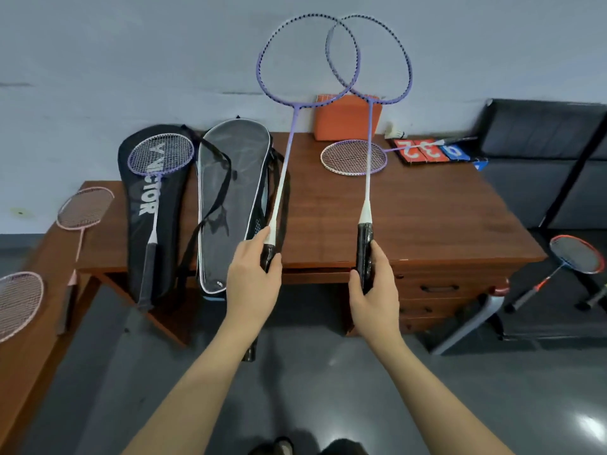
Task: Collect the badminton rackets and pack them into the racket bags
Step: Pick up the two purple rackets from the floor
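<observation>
My left hand (253, 277) grips the black handle of a purple racket (285, 152) held upright. My right hand (374, 290) grips the handle of a second purple racket (369, 152), also upright; the two heads overlap against the wall. On the wooden desk (427, 218) lie a black racket bag (144, 231) with a purple racket (157, 159) on top, and an open grey bag (230, 192) with a black strap. Another purple-and-white racket (354, 157) lies flat at the desk's back.
An orange box (345, 118), a shuttlecock (394, 130) and a flip scoreboard (430, 151) sit at the desk's back. Two pink rackets (83, 208) (18, 303) lie on a side table at left. A red racket (574, 254) leans by a black sofa (542, 139) at right.
</observation>
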{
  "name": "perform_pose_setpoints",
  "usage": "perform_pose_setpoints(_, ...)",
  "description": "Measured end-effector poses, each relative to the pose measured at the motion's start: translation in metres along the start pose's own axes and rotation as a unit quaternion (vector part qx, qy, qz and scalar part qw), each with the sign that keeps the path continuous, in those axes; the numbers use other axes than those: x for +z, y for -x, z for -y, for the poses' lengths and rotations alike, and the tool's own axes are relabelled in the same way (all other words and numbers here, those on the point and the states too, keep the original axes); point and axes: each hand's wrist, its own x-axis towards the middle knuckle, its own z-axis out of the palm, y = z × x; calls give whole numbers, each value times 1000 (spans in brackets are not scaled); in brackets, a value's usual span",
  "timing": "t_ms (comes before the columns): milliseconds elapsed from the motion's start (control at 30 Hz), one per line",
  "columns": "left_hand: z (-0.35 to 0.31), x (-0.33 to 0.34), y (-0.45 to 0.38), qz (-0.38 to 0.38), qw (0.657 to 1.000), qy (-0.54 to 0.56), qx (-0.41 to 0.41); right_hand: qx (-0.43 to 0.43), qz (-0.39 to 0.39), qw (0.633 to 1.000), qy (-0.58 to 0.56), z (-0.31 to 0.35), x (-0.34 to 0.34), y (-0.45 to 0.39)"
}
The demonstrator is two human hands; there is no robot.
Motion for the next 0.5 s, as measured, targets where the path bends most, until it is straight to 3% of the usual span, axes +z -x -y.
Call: perform_pose_setpoints(500,62,97,-136,35,986,-76,-142,-10,89,996,17,-55,47,-136)
